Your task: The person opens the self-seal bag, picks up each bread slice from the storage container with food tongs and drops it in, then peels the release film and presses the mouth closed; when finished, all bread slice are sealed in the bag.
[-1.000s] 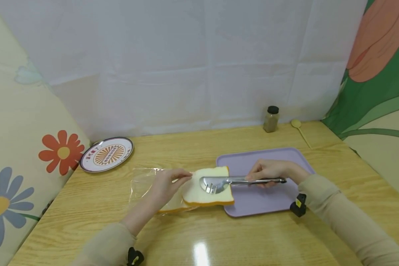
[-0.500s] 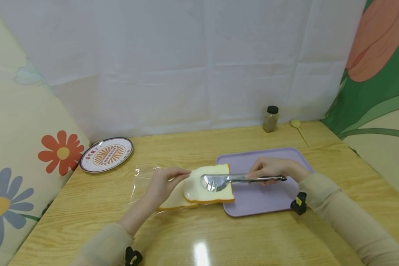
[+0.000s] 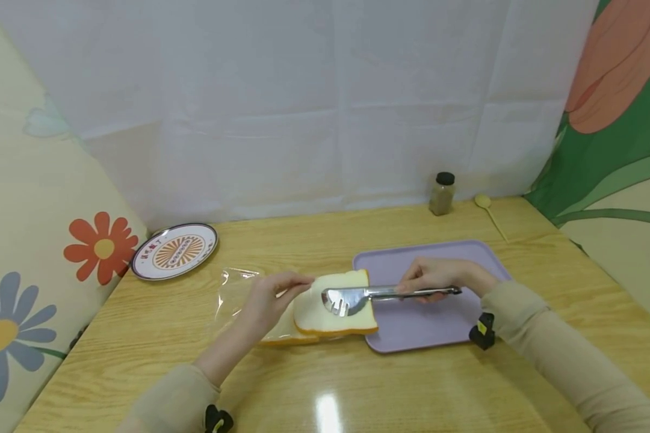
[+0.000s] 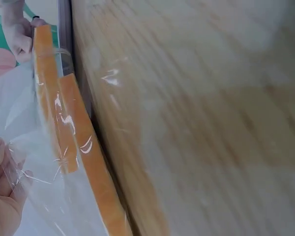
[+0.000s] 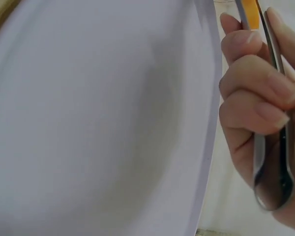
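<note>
My left hand (image 3: 271, 300) pinches the edge of a clear plastic bag (image 4: 39, 162), holding its film up. Inside the bag lies one bread slice (image 4: 91, 157) with an orange-brown crust. A second slice (image 3: 316, 313) overlaps it, its left part under the film and its right part sticking out over the tray's edge. Metal tongs (image 3: 349, 299) clasp this upper slice, their flat slotted head lying across its white top. My right hand (image 3: 430, 279) grips the tongs' handle, fingers curled round both arms in the right wrist view.
A purple tray (image 3: 411, 334) lies under the right hand. A round plate (image 3: 157, 267) rests at the back left. Toward the back right stand a black-capped jar (image 3: 442, 195) and a yellow spoon (image 3: 490, 211). White cloth (image 3: 303, 120) hangs behind the wooden table (image 3: 281, 391).
The tongs and the upper slice have shifted slightly left, toward the bag. The left hand keeps its pinch at nearly the same place.
</note>
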Demonstrator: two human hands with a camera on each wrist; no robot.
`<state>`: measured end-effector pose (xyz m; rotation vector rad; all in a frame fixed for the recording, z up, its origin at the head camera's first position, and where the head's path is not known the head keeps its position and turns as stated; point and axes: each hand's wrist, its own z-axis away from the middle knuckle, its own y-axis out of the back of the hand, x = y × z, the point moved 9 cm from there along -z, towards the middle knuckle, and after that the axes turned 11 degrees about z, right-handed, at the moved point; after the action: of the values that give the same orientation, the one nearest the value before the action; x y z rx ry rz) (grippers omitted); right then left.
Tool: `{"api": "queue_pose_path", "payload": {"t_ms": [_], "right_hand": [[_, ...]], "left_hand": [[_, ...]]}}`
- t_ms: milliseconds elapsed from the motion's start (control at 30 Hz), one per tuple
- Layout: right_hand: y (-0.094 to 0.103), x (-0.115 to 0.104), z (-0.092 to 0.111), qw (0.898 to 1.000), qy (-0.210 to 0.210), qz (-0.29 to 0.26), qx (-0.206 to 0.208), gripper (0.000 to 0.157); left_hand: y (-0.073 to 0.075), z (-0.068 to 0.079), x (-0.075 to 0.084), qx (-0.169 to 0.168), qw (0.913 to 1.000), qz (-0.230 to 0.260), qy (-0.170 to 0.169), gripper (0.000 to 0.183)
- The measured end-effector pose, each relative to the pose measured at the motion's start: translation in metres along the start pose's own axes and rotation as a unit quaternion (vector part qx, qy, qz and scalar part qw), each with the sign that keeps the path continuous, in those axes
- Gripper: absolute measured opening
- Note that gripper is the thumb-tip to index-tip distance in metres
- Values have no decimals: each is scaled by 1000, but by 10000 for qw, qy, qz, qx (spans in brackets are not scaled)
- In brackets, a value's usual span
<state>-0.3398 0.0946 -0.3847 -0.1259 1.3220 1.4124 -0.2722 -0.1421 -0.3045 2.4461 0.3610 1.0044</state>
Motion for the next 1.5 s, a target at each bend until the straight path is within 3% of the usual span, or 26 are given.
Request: {"api": "queue_pose_path", "payload": {"t_ms": [233,467,600,900,1300,1500], "right_hand": [[-4,-2,-2,9991,71,-407,-110,33],[-5,-4,-3,9999,30,-107,-35,32],[-4,-5,-3,10000,29,65,45,31],[-9,1,-5,9967,43,-805,-113,36],[-7,-15,-8,9993,25,326,183,34],[-9,-16,-7,9995,222,-50,195,34]], "left_hand": [[0,1,-4,-69,9996,21,263,14],[-1,1,6,4,9999,25,-117,14],[-2,3,4,-38,9999,-55,-150,13],[-6,4,-5,-196,9994,-23,275,13],[-2,3,4,24,9998,-207,-43,11],[-2,1,4,-29,9999,-125,-42,12]]}}
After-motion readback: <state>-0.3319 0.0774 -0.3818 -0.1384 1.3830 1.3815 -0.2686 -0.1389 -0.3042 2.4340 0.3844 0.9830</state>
